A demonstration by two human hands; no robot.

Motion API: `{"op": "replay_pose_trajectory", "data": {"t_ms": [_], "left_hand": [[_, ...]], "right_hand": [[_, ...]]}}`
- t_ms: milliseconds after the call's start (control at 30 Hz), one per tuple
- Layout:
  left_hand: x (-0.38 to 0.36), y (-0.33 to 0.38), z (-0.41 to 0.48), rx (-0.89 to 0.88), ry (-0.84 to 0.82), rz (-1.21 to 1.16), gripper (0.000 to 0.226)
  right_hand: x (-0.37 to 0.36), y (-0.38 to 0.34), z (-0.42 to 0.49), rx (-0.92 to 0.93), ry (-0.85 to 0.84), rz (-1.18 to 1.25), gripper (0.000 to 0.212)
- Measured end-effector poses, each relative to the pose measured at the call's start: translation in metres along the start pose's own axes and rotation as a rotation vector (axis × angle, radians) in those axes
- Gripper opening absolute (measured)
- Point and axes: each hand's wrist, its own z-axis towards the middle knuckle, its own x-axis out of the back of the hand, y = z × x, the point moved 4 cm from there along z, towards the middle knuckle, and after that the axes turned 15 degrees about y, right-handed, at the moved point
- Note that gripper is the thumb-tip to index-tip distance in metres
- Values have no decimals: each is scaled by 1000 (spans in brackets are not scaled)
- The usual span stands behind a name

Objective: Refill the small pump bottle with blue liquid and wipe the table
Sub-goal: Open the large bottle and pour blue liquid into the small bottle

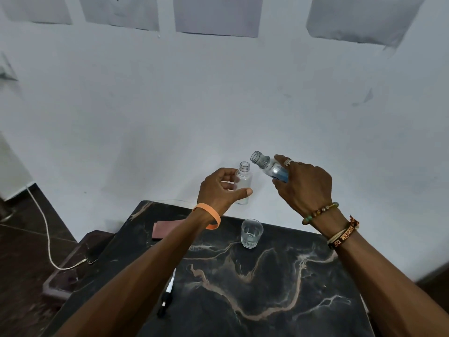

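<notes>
the person's left hand (222,188) is raised above the far edge of a dark marbled surface (279,288), fingers curled and thumb stretched forward, lightly gripping a small clear bottle (243,182) that stands upright with its neck open and no pump on it. the small bottle looks nearly empty. an orange band (211,216) circles that wrist.

just to the right of it, the right hand (305,184) is closed around a second clear bottle (269,167) holding blue liquid. this bottle is tilted, its open mouth pointing up and to the left, just beside and slightly above the small bottle's neck, not touching it. no liquid shows at the mouth. a ring (287,162) sits on one finger, and a beaded bracelet (319,212) and woven bands (343,233) wrap the right wrist.

below the two hands, nearer the person, a short clear glass (252,233) stands upright on the surface with what looks like a little clear liquid in it. under the left forearm lies a reddish flat folded piece (167,229), perhaps a cloth. further back toward the person, near the left elbow, a black and white pump piece (167,296) lies on its side. off the surface to the left, a phone (93,255) with a white cable (46,229) rests on a lower ledge. a pale wall (170,105) fills the space beyond the hands.
</notes>
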Motion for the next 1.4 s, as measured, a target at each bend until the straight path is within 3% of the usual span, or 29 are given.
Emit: {"op": "replay_pose_trajectory", "data": {"t_ms": [400, 1400], "left_hand": [[10, 8, -4, -18, 3, -4, 61], [13, 10, -10, -24, 1, -43, 59]], "right_hand": [[11, -5, 9, 102, 10, -104, 49], [26, -16, 12, 144, -18, -134, 46]]}}
